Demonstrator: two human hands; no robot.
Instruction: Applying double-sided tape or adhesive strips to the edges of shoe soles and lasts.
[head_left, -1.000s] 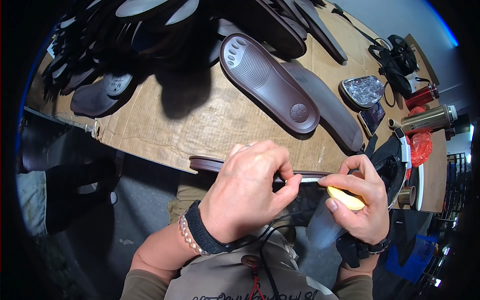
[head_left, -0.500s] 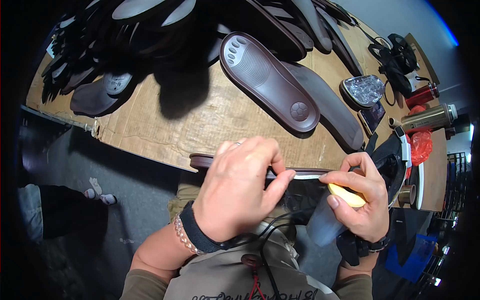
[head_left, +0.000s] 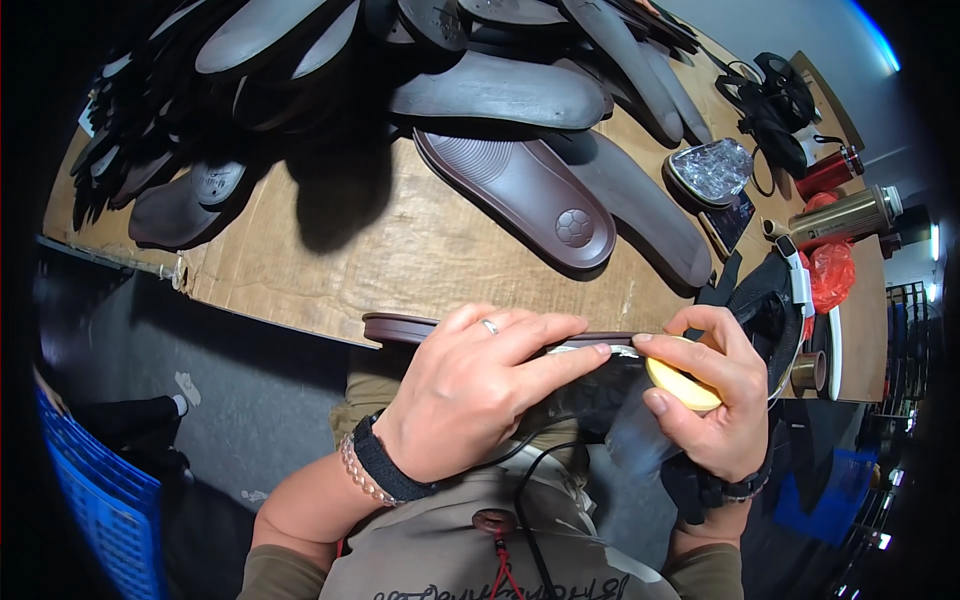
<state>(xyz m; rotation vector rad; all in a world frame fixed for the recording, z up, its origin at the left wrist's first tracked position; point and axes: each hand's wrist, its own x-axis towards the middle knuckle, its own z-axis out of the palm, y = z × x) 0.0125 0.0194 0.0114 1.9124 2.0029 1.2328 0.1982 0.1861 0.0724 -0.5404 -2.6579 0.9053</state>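
A dark brown shoe sole (head_left: 395, 326) lies on edge at the table's front edge, its heel and toe ends partly hidden by my hands. My left hand (head_left: 470, 385) is closed over its middle, the thumb stretched along the near side. A thin white strip (head_left: 622, 350) runs along that side between the left thumb and my right hand (head_left: 725, 400). That hand grips a translucent cylinder (head_left: 640, 435) with a yellow round end (head_left: 683, 388), its index fingertip at the sole. Beyond them lies another brown sole (head_left: 530, 195), footbed up, with a ball pattern at its heel.
A grey sole (head_left: 500, 90) rests across the brown sole's far end. Stacked soles (head_left: 170, 130) fill the far left. To the right are a plastic-wrapped box (head_left: 710, 170), a phone (head_left: 728, 225), flasks (head_left: 845, 215) and a red bag (head_left: 830, 275). A blue crate (head_left: 100, 500) stands lower left.
A grey sole has come to lie over the far end of the brown sole on the table. My left thumb has straightened and slid right along the strip. The blue crate has come into view.
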